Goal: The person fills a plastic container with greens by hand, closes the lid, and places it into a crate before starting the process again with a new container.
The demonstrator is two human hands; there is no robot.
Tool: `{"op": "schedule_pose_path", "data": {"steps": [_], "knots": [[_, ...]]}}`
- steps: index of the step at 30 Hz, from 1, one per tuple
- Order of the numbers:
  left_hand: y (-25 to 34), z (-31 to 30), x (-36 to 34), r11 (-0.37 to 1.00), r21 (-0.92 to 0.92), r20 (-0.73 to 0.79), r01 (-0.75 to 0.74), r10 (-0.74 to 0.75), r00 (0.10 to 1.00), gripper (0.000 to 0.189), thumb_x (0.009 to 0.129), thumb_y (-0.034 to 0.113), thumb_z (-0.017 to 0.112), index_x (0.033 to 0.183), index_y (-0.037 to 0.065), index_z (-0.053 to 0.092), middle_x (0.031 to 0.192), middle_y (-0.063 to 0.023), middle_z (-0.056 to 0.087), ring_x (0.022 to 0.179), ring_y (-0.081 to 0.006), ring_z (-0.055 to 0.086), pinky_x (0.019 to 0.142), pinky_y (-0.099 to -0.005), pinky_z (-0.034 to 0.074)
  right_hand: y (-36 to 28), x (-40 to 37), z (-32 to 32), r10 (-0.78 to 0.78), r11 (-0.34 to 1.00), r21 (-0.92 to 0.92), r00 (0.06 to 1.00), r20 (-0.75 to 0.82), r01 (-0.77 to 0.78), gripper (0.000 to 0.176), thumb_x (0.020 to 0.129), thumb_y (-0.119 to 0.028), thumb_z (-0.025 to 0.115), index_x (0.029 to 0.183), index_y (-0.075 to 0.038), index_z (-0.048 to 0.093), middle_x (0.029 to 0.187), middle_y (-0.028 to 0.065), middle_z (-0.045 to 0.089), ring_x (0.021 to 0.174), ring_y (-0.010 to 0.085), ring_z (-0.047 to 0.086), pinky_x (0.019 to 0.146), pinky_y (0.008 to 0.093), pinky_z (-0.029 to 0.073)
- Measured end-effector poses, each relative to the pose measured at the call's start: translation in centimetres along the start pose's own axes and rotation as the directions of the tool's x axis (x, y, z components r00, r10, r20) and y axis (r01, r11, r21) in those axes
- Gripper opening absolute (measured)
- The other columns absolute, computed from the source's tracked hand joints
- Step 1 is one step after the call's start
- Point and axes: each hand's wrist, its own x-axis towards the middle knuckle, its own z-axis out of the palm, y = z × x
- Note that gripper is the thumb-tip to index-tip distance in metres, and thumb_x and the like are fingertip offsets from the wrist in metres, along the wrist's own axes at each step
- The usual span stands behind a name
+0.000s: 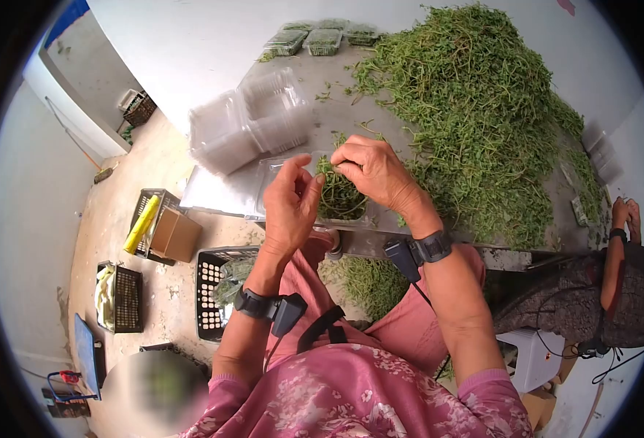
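Observation:
A clear plastic clamshell box (347, 217) sits at the table's near edge, with leafy green stems (340, 196) inside and its lid (269, 175) folded out to the left. My right hand (379, 174) is over the box's far side, its thumb and fingers pinched on some green stems. At the left of the box, my left hand (290, 201) has its fingers loosely bent and thumb apart from them, close to the greens. Part of the box is hidden behind my hands.
A large heap of greens (475, 117) covers the table's right side. Stacked empty clamshells (252, 120) stand at left; filled boxes (323, 42) sit at the back. Black crates (209, 292) are on the floor. Another person's hands (626, 212) show at far right.

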Motion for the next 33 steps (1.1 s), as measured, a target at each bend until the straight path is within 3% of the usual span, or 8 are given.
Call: {"op": "schedule_pose_path", "data": {"steps": [4,7,10,13,15,24,27,33], "knots": [[-0.7,-0.1,-0.3,0.983,0.171,0.090,-0.073,0.058,0.994,0.008,0.092,0.005,0.067,0.096,-0.002,0.066,0.072,-0.0036,0.058,0.063,-0.0080,0.052,0.058,-0.0259,0.045,0.0,-0.1,0.0,-0.025,0.999,-0.034,0.997,0.071,0.027,0.010,0.081,-0.005,0.069,0.090,-0.002,0.067,0.085,0.0145,0.065,0.078,0.0349,0.064,0.070,0.0411,0.051],[-1.0,0.2,-0.8,0.987,0.140,0.133,-0.074,0.056,0.990,0.014,0.086,0.004,0.069,0.099,0.001,0.066,0.081,-0.0166,0.065,0.072,-0.0309,0.065,0.065,-0.0363,0.050,0.5,-0.3,0.0,-0.014,0.999,-0.038,0.994,0.105,0.018,0.011,0.080,-0.005,0.069,0.090,-0.001,0.067,0.082,0.0123,0.063,0.072,0.0298,0.062,0.067,0.0378,0.050],[-0.8,0.3,-0.9,0.961,0.223,0.134,-0.165,0.137,0.981,0.010,0.086,0.003,0.068,0.096,0.001,0.065,0.082,-0.0156,0.064,0.072,-0.0308,0.064,0.065,-0.0359,0.050,0.6,-0.4,-0.1,0.030,0.999,-0.028,0.982,0.186,-0.025,0.012,0.079,-0.006,0.070,0.089,-0.001,0.067,0.080,0.0126,0.063,0.071,0.0288,0.062,0.065,0.0373,0.049],[0.1,0.0,-1.0,0.953,0.267,0.021,-0.144,0.144,0.989,0.005,0.088,0.000,0.067,0.093,0.000,0.066,0.079,-0.0096,0.061,0.065,-0.0185,0.058,0.061,-0.0288,0.047,0.7,-0.5,-0.2,0.069,0.998,-0.015,0.965,0.252,-0.068,0.012,0.079,-0.008,0.070,0.089,-0.001,0.067,0.077,0.0125,0.064,0.068,0.0264,0.062,0.064,0.0363,0.049],[0.0,-0.4,-1.0,0.958,0.255,-0.038,-0.128,0.142,0.989,0.007,0.087,-0.001,0.066,0.093,0.001,0.065,0.082,-0.0118,0.060,0.068,-0.0232,0.061,0.063,-0.0329,0.049,0.8,-0.6,-0.4,0.100,0.995,-0.006,0.951,0.294,-0.102,0.013,0.080,-0.009,0.070,0.089,-0.001,0.068,0.074,0.0122,0.065,0.065,0.0232,0.061,0.062,0.0353,0.049],[-1.2,-1.6,-2.3,0.957,0.288,-0.014,-0.017,0.022,1.000,0.012,0.087,-0.001,0.065,0.099,0.000,0.065,0.090,-0.0139,0.062,0.070,-0.0253,0.064,0.065,-0.0350,0.051,-0.4,0.2,-1.7,0.244,0.969,0.018,0.969,0.027,-0.245,0.011,0.088,-0.010,0.068,0.091,0.000,0.069,0.072,0.0086,0.067,0.062,0.0118,0.057,0.059,0.0304,0.047],[-1.0,-1.6,-2.2,0.956,0.293,0.010,-0.010,0.007,1.000,0.017,0.087,0.000,0.065,0.104,0.000,0.065,0.094,-0.0153,0.062,0.071,-0.0270,0.065,0.067,-0.0360,0.052,0.4,0.0,-1.4,0.200,0.979,0.028,0.979,0.032,-0.201,0.012,0.087,-0.011,0.070,0.091,0.000,0.069,0.077,0.0093,0.067,0.064,0.0131,0.060,0.060,0.0308,0.048],[-0.8,-1.6,-2.8,0.892,0.449,0.078,-0.052,0.019,0.997,0.015,0.085,0.007,0.068,0.099,0.003,0.065,0.092,-0.0150,0.061,0.077,-0.0340,0.064,0.069,-0.0423,0.052,0.5,-0.7,-0.4,0.081,0.988,-0.144,0.978,0.193,-0.053,0.013,0.083,-0.011,0.070,0.089,0.000,0.068,0.086,0.0156,0.064,0.076,0.0334,0.063,0.069,0.0405,0.050]]}}
